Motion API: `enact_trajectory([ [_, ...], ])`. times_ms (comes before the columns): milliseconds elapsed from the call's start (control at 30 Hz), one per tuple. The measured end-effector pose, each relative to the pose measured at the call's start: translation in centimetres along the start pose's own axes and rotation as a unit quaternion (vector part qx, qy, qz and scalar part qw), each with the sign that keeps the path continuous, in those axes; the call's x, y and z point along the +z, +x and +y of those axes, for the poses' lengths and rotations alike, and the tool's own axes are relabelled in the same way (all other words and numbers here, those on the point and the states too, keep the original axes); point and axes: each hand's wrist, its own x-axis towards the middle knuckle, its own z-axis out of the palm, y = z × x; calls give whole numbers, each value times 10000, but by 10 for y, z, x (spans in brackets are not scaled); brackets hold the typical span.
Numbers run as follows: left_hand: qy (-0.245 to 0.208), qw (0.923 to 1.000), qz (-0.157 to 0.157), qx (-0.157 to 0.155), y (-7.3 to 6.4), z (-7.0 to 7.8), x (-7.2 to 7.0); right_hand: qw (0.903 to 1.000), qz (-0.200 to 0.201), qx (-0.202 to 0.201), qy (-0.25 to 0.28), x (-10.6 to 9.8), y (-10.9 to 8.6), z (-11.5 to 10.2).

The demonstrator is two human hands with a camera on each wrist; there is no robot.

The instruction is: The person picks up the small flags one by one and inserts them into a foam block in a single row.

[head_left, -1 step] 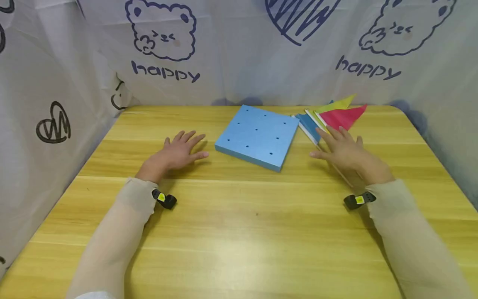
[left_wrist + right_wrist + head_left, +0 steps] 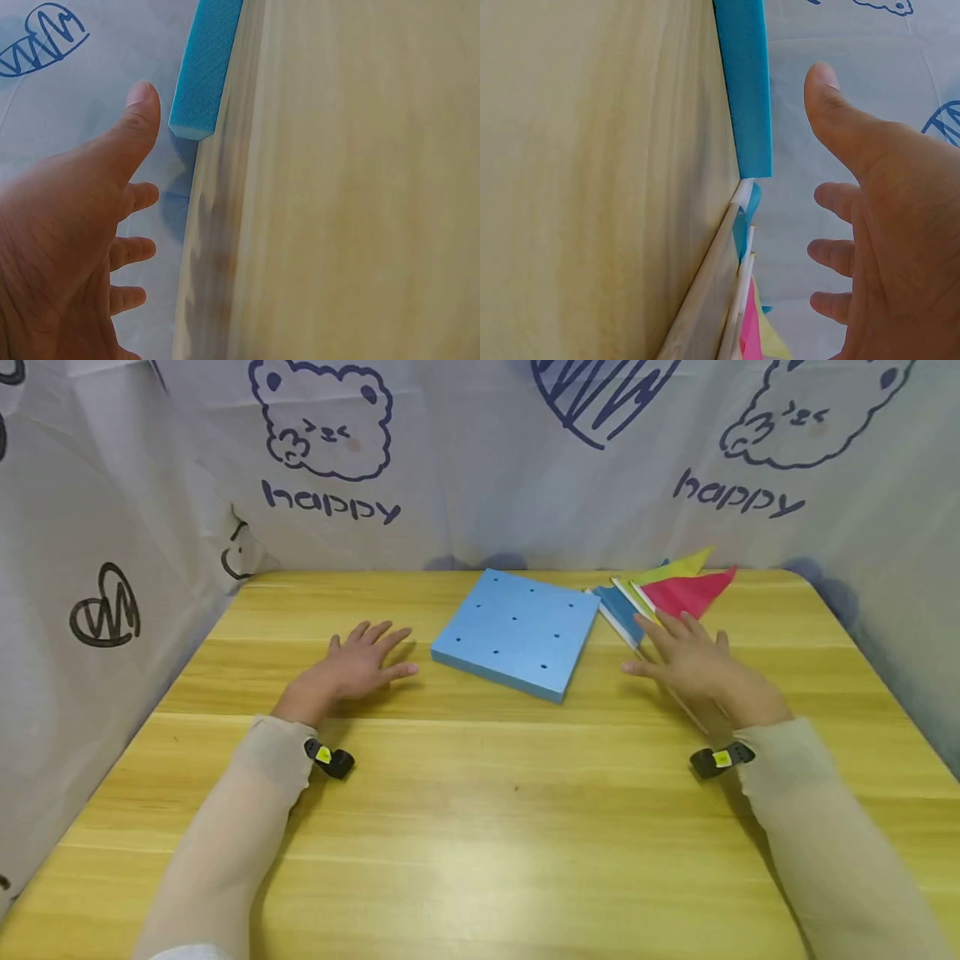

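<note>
Stretching beneath the left hand (image 2: 358, 667) and the right hand (image 2: 693, 668), the wooden table (image 2: 450, 818) carries a blue board (image 2: 517, 628) dotted with holes, just right of the left hand's fingertips and forward-left of the right hand's thumb. Blue, yellow and red pennants (image 2: 688, 597) lie by the right hand's fingertips, thin sticks (image 2: 687, 711) running underneath it. Both hands hover, fingers spread.
</note>
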Motion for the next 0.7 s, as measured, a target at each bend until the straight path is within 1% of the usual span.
enact_trajectory([
  [67, -2, 10000, 20, 18, 0, 1, 1, 10000, -3, 9, 54, 1, -1, 0],
  [300, -40, 10000, -74, 7, -4, 1, 9, 9999, -109, -25, 132, 13, -7, 0],
  [500, -3, 9999, 124, 109, -1, 4, 4, 9998, 120, -67, 112, 10, -5, -2],
  [600, -82, 9997, 159, 171, 0, 8, 1, 9997, 198, -135, 100, 6, -4, -4],
  [700, -116, 9994, 187, 268, 1, 16, 0, 9993, 255, -259, 112, 4, -2, -8],
])
